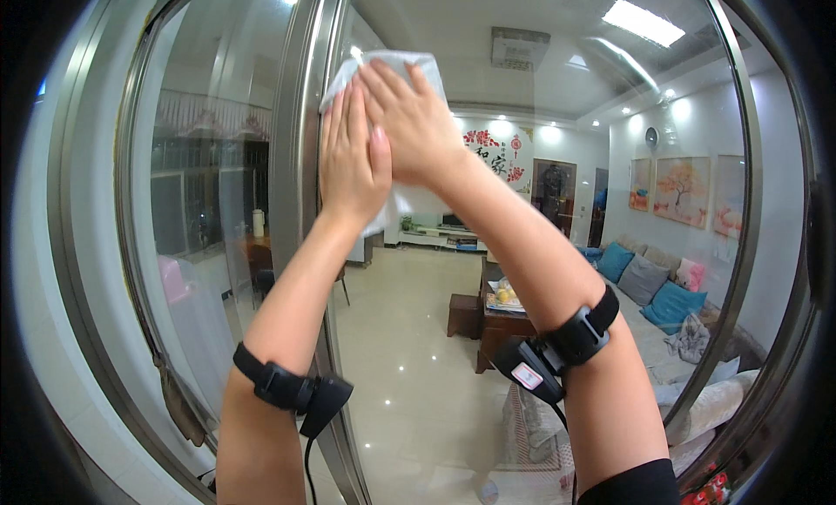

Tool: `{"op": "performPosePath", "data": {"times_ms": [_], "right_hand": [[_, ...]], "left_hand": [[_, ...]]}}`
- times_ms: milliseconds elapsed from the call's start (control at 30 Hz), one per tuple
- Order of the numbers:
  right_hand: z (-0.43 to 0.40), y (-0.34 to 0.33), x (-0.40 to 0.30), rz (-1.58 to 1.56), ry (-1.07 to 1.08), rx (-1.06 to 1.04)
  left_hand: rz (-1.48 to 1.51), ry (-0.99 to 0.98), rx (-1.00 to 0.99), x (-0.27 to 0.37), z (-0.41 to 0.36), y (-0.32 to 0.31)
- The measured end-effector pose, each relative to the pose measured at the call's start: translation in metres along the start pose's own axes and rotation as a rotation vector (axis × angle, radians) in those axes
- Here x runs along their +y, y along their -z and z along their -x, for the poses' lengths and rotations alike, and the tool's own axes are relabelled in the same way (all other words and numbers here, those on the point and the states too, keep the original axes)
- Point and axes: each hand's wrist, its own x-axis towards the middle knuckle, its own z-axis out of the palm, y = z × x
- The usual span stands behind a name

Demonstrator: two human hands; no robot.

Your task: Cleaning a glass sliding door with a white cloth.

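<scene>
Both of my hands are pressed flat against a white cloth (392, 58) on a glass door panel (418, 309), high up beside its metal frame. My left hand (353, 162) points upward, its fingers together along the frame's edge. To its right, my right hand (411, 126) leans up and to the left, the little finger spread apart. The cloth shows above the right fingers and hangs below the palms; its middle is hidden under the hands.
The metal door frame (297, 146) runs upright close to my left hand. Black strapped devices (287, 387) with cables sit on both forearms. Through the glass I see a dark wooden table (503, 325) with fruit, a stool (464, 315), and a sofa with cushions (673, 306).
</scene>
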Motion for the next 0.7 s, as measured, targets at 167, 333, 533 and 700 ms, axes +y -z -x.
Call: {"op": "performPosePath", "data": {"times_ms": [167,333,533,700], "right_hand": [[0.051,0.023,-0.054,-0.112,0.013,-0.074],[0.115,0.044,-0.082,-0.186,0.020,-0.209],[0.132,0.055,-0.068,-0.253,-0.023,-0.230],[0.101,0.038,-0.010,-0.181,-0.125,-0.071]], "left_hand": [[0.009,0.068,-0.131,0.022,0.075,0.033],[0.073,0.131,-0.265,0.062,0.140,0.048],[0.089,0.019,-0.240,0.078,0.135,0.037],[0.051,-0.090,-0.168,0.068,0.059,0.002]]}}
